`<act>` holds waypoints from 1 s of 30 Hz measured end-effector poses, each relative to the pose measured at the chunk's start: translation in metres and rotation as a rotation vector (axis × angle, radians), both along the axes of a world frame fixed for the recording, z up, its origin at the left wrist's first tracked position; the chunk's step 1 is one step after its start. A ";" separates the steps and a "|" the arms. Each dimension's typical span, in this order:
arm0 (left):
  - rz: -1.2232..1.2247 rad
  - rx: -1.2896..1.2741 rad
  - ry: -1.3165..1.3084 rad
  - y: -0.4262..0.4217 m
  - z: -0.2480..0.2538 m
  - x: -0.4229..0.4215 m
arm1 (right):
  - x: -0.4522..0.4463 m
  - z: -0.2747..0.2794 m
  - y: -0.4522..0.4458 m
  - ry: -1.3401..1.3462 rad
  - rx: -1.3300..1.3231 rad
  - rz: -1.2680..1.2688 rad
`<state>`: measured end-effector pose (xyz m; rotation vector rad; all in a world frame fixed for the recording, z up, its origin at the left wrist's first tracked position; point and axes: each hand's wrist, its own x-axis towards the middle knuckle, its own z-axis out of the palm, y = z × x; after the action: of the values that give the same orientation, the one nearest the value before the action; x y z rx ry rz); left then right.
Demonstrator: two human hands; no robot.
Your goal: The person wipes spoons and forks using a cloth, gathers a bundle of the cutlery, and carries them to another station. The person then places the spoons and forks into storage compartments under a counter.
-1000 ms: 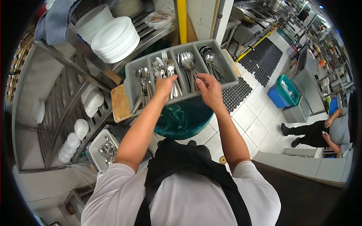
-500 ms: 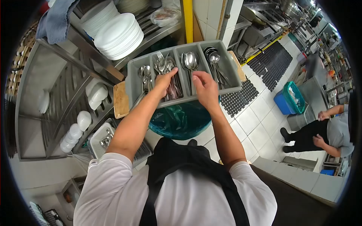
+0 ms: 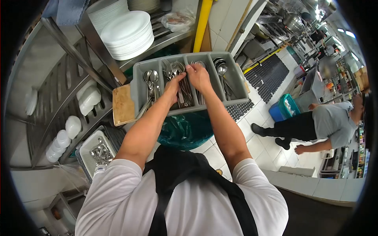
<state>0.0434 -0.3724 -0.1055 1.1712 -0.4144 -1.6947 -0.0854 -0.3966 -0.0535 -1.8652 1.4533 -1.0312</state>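
Observation:
A grey cutlery tray [image 3: 138,84] with several compartments lies in front of me. My left hand [image 3: 171,89] is in the compartment of forks [image 3: 184,88], its thumb across a bunch of them and its other fingers partly hidden. Close beside it, my right hand [image 3: 200,78] reaches over the spoon compartment, fingertips pinched together at the divider by the fork heads. Whether a piece is between those fingertips is hidden. Spoons [image 3: 154,76] fill the leftmost compartment, and more long-handled spoons [image 3: 222,71] lean in the rightmost one.
Below the tray is a bin lined with a green bag [image 3: 185,131]. White plates [image 3: 128,37] are stacked on the rack at upper left. A white basket [image 3: 88,151] of cutlery stands at lower left. On the right, a person [image 3: 330,122] walks on the tiled floor.
My right hand has moved left, from the spoons to the divider by the forks. My left hand stays at the forks. The person on the right has come nearer, and the view has shifted slightly.

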 end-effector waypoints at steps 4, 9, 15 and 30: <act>0.006 -0.043 0.197 -0.002 -0.009 -0.001 | 0.019 -0.004 -0.003 0.165 0.085 -0.084; -0.026 -0.109 0.438 -0.001 -0.009 0.001 | 0.043 0.009 0.000 0.574 0.044 -0.055; 0.009 -0.255 0.645 -0.006 -0.018 0.001 | 0.056 0.022 -0.001 0.473 0.263 -0.095; -0.163 -0.404 0.608 0.041 0.037 0.012 | 0.047 0.070 0.075 0.111 0.048 -0.282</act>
<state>0.0553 -0.3309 -0.0688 0.3096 -0.4450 -1.8931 -0.0379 -0.3214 0.0167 -1.7408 1.8298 -1.0231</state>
